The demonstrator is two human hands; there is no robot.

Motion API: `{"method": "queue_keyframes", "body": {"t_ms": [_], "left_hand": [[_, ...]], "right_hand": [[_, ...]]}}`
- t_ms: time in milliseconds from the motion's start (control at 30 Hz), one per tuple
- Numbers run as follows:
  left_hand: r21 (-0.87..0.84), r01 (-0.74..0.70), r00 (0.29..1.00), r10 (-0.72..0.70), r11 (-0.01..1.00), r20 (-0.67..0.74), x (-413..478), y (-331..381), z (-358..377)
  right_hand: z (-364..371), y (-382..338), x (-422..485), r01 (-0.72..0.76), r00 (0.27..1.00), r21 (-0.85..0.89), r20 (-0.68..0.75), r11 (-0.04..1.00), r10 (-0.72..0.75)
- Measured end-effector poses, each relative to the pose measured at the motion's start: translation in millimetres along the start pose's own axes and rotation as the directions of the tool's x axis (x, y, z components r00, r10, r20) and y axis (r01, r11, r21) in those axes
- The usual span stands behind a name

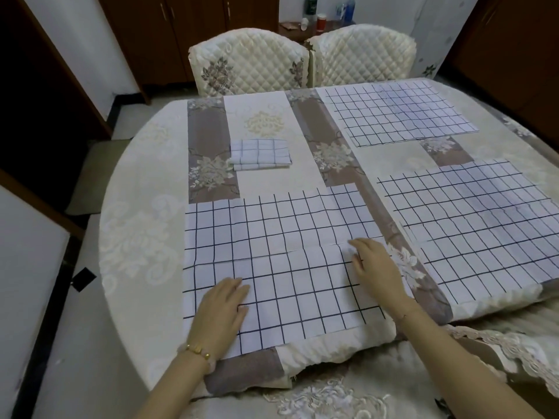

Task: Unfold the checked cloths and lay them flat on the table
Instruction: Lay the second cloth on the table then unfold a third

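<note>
A white cloth with dark checks (pixel 287 237) lies spread near the table's front edge, with a crease across its middle. My left hand (pixel 222 309) rests flat on its near left part, fingers apart. My right hand (pixel 376 270) lies flat near its right edge, by the crease. Two more checked cloths lie spread flat: one at the right (pixel 472 225), one at the far right (pixel 396 113). A folded checked cloth (pixel 260 154) sits in the middle of the table, beyond the near cloth.
The round table (pixel 142 207) wears a cream and brown flowered cover. Two quilted chairs (pixel 251 62) stand at its far side. A cabinet top behind them holds bottles and cups (pixel 320 19). A lace-covered seat (pixel 348 394) is in front of me.
</note>
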State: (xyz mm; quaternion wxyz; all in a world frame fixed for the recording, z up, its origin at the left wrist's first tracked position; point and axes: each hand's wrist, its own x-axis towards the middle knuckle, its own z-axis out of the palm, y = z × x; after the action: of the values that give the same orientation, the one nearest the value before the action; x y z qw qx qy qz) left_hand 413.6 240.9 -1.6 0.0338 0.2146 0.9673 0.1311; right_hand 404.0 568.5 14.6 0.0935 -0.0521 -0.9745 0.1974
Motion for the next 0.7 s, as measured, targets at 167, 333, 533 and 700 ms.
{"method": "queue_keyframes", "body": {"t_ms": [167, 333, 533, 700], "left_hand": [[0.119, -0.078, 0.974, 0.051, 0.990, 0.221, 2.4, 7.4, 21.6], [0.135, -0.092, 0.966, 0.055, 0.987, 0.253, -0.6, 5.2, 19.9], [0.122, -0.093, 0.959, 0.056, 0.988, 0.277, -1.5, 4.5, 22.8], [0.141, -0.108, 0.949, 0.060, 0.984, 0.309, -4.0, 3.9, 21.7]], "right_hand": [[19.2, -11.4, 22.8, 0.076, 0.984, -0.064, 0.168, 0.995, -0.064], [23.7, 4.8, 51.9, -0.010, 0.937, -0.081, 0.348, 0.997, 0.038], [22.3, 12.5, 56.8, -0.038, 0.878, -0.087, 0.472, 0.995, 0.075], [18.3, 12.1, 66.3, -0.054, 0.870, -0.068, 0.487, 0.996, 0.081]]}}
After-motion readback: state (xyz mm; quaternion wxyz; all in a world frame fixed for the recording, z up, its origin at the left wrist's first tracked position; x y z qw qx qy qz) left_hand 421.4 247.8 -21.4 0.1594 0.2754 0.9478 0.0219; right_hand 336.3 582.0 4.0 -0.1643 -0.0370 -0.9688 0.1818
